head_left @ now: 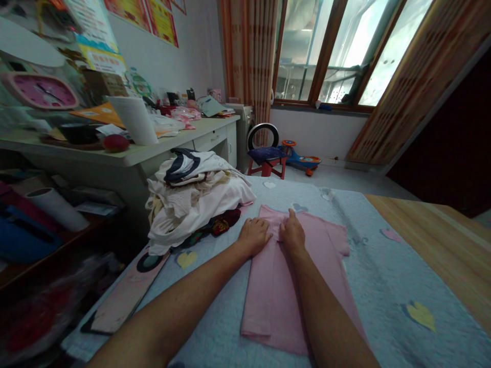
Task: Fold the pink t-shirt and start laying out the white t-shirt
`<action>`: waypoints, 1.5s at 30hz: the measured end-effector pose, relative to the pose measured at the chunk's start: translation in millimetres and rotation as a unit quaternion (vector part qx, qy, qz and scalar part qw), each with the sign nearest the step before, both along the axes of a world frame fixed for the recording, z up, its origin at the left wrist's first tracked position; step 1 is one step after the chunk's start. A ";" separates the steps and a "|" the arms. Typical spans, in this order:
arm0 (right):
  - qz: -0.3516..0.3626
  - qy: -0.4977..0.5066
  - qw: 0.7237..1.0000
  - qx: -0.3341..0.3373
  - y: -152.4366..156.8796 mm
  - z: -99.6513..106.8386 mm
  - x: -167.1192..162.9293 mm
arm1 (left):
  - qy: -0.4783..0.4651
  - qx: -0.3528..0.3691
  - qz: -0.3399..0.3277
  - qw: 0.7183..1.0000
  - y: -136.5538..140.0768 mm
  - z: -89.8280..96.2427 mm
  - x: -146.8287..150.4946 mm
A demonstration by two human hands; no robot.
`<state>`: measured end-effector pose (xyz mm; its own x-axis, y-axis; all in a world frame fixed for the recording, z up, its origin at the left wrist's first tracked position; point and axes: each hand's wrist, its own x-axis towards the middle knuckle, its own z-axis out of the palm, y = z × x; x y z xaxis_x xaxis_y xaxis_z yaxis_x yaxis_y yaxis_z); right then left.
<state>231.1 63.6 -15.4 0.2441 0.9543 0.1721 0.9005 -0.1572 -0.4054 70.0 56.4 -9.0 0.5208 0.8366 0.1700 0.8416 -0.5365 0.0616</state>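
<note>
A pink T-shirt (318, 276) lies spread on the light blue bed cover, its left side folded inward in a long strip and one short sleeve sticking out at right. Near the collar, my left hand (253, 236) rests on the folded edge with its fingers bent onto the cloth. Just to its right, my right hand (293, 234) has its fingers curled on the shirt, gathering some fabric, while one finger points away from me. The cloth between the two hands is slightly bunched. What sits under the fingertips is partly hidden.
A heap of white and dark clothes (203, 197) stands left of the shirt. A long pink-and-black flat piece (126, 296) lies along the bed's left edge. Beyond are a cluttered desk (184, 134), a red stool (267, 166) and a blue ride-on toy (303, 161). Bare wooden board (433, 230) shows at right.
</note>
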 end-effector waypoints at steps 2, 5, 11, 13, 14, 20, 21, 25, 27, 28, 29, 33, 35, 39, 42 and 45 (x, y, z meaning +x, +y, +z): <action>-0.005 -0.025 0.999 0.021 -1.0 1.2 0.8 | 0.013 -0.009 0.013 1.000 14.8 5.7 4.0; -0.014 -0.062 0.996 0.062 -4.4 5.1 -0.7 | 0.016 -0.013 0.020 1.000 38.1 9.5 7.9; 0.097 -0.072 0.990 0.068 -10.8 6.4 -14.2 | 0.014 -0.041 0.038 0.998 78.3 9.2 10.7; 0.114 -0.087 0.989 0.047 -11.1 3.2 -18.0 | 0.010 -0.053 0.053 0.997 89.1 9.0 11.5; 0.115 -0.092 0.988 0.036 -11.1 1.7 -19.2 | 0.007 -0.057 0.061 0.996 93.9 8.8 11.9; 0.108 -0.094 0.990 0.001 -12.2 -0.2 -19.5 | -0.018 -0.065 0.121 0.990 111.9 5.2 14.1; 0.110 -0.093 0.990 0.001 -12.6 0.5 -19.5 | -0.020 -0.066 0.127 0.989 113.0 4.7 14.2; 0.115 -0.088 0.989 0.003 -14.0 3.3 -20.4 | -0.026 -0.075 0.140 0.987 115.7 5.4 12.4; 0.113 -0.086 0.990 0.002 -14.5 4.5 -21.1 | -0.026 -0.086 0.144 0.986 117.9 7.4 10.8; 0.112 -0.085 0.990 0.001 -14.8 4.9 -21.3 | -0.025 -0.092 0.145 0.985 119.1 8.5 10.1; 0.112 -0.084 0.990 -0.001 -15.0 5.3 -21.4 | -0.024 -0.096 0.146 0.984 120.2 9.5 9.6; 0.116 -0.074 0.990 -0.016 -16.0 6.1 -21.4 | -0.027 -0.091 0.158 0.983 119.8 10.8 9.6; 0.119 -0.071 0.990 -0.026 -16.3 6.0 -21.5 | -0.030 -0.076 0.164 0.983 115.0 10.3 10.8; 0.118 -0.067 0.990 -0.041 -15.7 4.2 -22.1 | -0.041 -0.026 0.152 0.987 96.9 8.7 14.2; 0.118 -0.063 0.990 -0.041 -14.3 0.8 -22.1 | -0.043 -0.012 0.109 0.993 80.6 2.9 15.4; 0.118 -0.068 0.989 -0.052 -13.2 -3.1 -21.3 | -0.032 -0.031 0.049 0.998 69.4 -9.5 12.6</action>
